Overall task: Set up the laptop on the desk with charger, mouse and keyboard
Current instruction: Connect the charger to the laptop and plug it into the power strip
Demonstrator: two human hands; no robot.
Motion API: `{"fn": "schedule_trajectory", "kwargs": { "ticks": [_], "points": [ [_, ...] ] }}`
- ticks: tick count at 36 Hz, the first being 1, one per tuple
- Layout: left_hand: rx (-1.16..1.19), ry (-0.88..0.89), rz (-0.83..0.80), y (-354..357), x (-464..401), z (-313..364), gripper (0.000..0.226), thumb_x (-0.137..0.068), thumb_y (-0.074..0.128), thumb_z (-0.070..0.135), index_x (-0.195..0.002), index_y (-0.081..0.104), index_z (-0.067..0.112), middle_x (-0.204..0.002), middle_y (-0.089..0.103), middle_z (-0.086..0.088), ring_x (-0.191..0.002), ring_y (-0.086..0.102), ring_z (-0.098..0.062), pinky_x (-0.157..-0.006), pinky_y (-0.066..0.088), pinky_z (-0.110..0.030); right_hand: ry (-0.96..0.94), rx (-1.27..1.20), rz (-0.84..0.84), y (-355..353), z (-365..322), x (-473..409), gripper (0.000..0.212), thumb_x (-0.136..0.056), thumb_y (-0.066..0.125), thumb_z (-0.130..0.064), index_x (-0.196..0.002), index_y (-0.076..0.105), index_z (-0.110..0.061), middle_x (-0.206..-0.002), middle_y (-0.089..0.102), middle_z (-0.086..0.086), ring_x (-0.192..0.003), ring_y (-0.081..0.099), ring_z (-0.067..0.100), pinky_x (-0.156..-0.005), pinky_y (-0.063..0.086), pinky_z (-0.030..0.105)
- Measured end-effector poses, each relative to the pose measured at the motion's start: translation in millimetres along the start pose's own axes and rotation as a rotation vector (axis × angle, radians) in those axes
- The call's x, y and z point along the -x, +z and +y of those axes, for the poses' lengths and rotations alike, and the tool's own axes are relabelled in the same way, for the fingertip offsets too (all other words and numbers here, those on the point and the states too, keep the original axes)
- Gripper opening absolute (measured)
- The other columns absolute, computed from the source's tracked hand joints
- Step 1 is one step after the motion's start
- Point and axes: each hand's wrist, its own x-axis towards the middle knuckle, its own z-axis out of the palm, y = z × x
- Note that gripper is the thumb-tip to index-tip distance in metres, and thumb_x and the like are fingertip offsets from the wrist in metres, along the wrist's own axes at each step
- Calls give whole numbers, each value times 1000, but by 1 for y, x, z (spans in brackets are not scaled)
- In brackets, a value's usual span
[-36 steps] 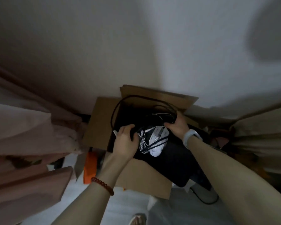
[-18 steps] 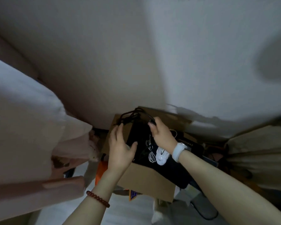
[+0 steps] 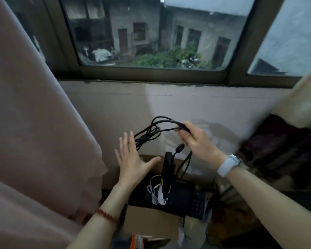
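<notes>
R hand (image 3: 196, 141) is clenched round a bundle of black charger cable (image 3: 156, 131), fingers curled tight, loops sticking out to the left at chest height in front of the wall below the window (image 3: 151, 33). The charger brick (image 3: 167, 169) dangles from that cable, hanging upright just over the cardboard box (image 3: 151, 218), w/ its plug end beside the R palm. L hand (image 3: 133, 159) is flat & spread wide, fingers apart, gripping nothing; its fingertips sit right by the cable loops, can't tell if they touch. Down in the box: white mouse (image 3: 161, 194) w/ its white cord tangled, lying on a black laptop (image 3: 180, 196), & a keyboard (image 3: 198, 203) edge showing at the right. White watch on R wrist, red bead bracelet on L. Vs half a sec ago: both hands were low in the box, cable still inside; now the charger's lifted clear, L hand has let go & opened, view has tipped up to the window.
</notes>
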Motion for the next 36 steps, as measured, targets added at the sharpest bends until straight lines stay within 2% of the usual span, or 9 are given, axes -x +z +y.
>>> {"fn": "schedule_trajectory", "kwargs": {
  "ticks": [4,7,9,13,18,22,29,33,36],
  "points": [
    [4,98,-47,-5,-4,57,101,-67,55,70,-145,8,26,-154,17,-1,-143,-3,-19,-111,-6,-53,-34,78,142,-53,-42,34,15,-94,41,-10,-101,54,-12,-64,46,-8,-54,44,5,-58,39,28],
    [96,164,-85,-4,-1,102,70,-78,61,50,-135,36,18,-136,45,-6,-132,34,-26,-113,16,-52,-14,118,281,-92,-63,64,16,-94,42,-6,-104,55,-6,-65,45,-8,-55,45,2,-59,39,21],
    [214,236,-150,0,8,132,48,-81,64,39,-121,52,14,-114,57,-5,-111,53,-23,-95,40,-36,13,132,373,-118,-73,91,17,-95,41,-6,-105,55,-9,-65,45,-6,-53,45,1,-57,37,15],
    [369,376,-345,17,39,191,21,-79,69,32,-93,57,24,-85,58,5,-78,54,-6,-63,38,-9,51,107,571,-168,-87,158,17,-94,42,-6,-102,56,-13,-65,45,-5,-54,42,4,-55,35,16],
    [491,512,-518,48,99,269,16,-78,71,22,-81,56,28,-76,59,6,-67,54,0,-58,39,-7,102,257,816,-219,-104,258,14,-94,46,-11,-99,56,-18,-69,52,-18,-60,53,-12,-60,40,4],
    [534,599,-678,81,168,334,16,-78,70,21,-90,60,22,-86,65,-2,-76,62,-13,-67,50,-25,177,400,974,-264,-120,356,17,-93,47,-10,-107,57,-11,-78,52,-20,-66,52,-11,-70,38,8],
    [558,836,-738,131,308,443,32,-77,71,30,-105,60,20,-89,64,10,-82,61,-6,-75,49,-21,290,692,1112,-326,-166,543,18,-92,47,-10,-102,55,-23,-72,52,-19,-66,53,-10,-64,39,3],
    [579,965,-815,159,399,498,34,-76,70,32,-107,61,20,-87,61,14,-81,58,-4,-71,44,-18,400,843,1207,-350,-189,651,18,-91,49,-14,-105,59,-16,-71,51,-22,-64,54,-5,-65,40,7],
    [584,1049,-938,180,456,527,29,-76,70,31,-103,60,26,-80,58,23,-77,56,7,-65,40,-8,502,936,1238,-358,-199,722,20,-91,49,-14,-107,60,-11,-74,51,-25,-67,54,11,-71,45,25]
  ]
}}
